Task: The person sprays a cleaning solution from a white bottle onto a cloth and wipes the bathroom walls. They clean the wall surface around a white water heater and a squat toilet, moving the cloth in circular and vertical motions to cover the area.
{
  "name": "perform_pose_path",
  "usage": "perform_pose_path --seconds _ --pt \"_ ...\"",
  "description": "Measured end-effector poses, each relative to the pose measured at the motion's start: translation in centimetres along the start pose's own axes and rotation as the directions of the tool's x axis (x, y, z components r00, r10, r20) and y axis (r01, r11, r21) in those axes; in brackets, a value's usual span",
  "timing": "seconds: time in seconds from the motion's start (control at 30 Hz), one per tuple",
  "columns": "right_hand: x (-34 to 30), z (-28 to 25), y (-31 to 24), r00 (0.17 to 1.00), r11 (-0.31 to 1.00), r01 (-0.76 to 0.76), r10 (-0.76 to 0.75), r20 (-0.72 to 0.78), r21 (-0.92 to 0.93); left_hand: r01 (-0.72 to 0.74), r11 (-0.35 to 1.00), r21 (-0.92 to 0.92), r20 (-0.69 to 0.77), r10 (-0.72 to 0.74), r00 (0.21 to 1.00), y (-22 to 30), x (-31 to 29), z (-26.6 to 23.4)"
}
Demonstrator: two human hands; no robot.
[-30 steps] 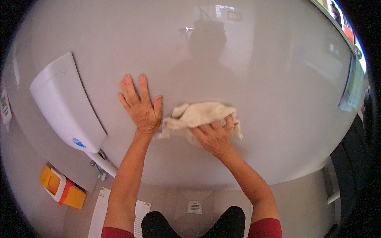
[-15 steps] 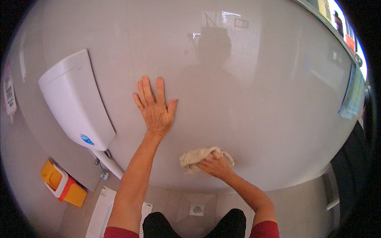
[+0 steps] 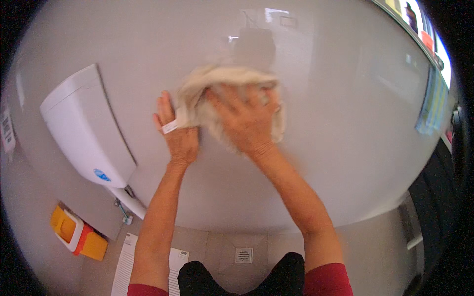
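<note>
Remotely, I'm pressing the beige cloth (image 3: 237, 75) to the wall (image 3: 335, 123), well above its lower edge, right hand (image 3: 247, 122) fingers spread seemingly for wide contact, left hand (image 3: 181, 144), visible fingers straight, probably bracing.

Ahead, a glossy grey-beige wall (image 3: 340, 133), with a dark reflection and bright patches of light near the top. On the left, a white tank (image 3: 86, 128) against the wall, above a slanting white pipe (image 3: 130, 203). At lower left, a yellow bin (image 3: 95, 246) with a red band. Below, a beige tiled floor (image 3: 365, 256), a square drain (image 3: 243, 255) and a ribbed white fixture (image 3: 123, 264), partly hidden. At upper right, a narrow ledge (image 3: 408, 28) beside a bright opening (image 3: 442, 59).
</note>
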State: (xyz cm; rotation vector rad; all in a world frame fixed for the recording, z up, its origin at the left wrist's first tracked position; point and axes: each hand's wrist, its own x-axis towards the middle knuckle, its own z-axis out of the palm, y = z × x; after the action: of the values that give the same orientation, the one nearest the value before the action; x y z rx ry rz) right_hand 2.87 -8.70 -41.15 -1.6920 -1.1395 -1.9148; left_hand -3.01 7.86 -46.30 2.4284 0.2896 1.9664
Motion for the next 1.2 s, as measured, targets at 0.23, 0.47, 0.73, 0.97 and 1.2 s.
perform_pose_path --seconds 0.23,0.47,0.73,0.97,1.2 --pt "-16.7 -2.0 -0.5 0.958 0.965 0.166 -0.207 0.199 0.204 -0.027 0.999 -0.025 -0.033 0.026 0.999 0.5 0.1 0.1" --pt "-26.5 -5.8 5.7 0.981 0.987 -0.109 0.125 0.145 -0.115 -0.151 0.987 0.063 -0.124 0.158 0.980 1.5 0.5 0.5" --pt "-30.2 -10.9 15.4 0.916 0.844 -0.368 0.402 0.006 -0.390 -0.257 0.955 0.146 -0.185 0.281 0.942 0.8 0.9 0.7" --pt "-42.2 -12.8 22.2 0.374 0.453 -0.885 0.829 -0.415 0.107 -0.277 0.950 0.146 -0.220 0.304 0.927 2.2 0.8 1.3" --pt "-62.7 -10.5 21.3 -0.223 -0.030 -0.828 0.934 -0.279 0.560 -0.340 0.913 0.226 -0.172 0.381 0.909 0.6 1.3 -0.1"
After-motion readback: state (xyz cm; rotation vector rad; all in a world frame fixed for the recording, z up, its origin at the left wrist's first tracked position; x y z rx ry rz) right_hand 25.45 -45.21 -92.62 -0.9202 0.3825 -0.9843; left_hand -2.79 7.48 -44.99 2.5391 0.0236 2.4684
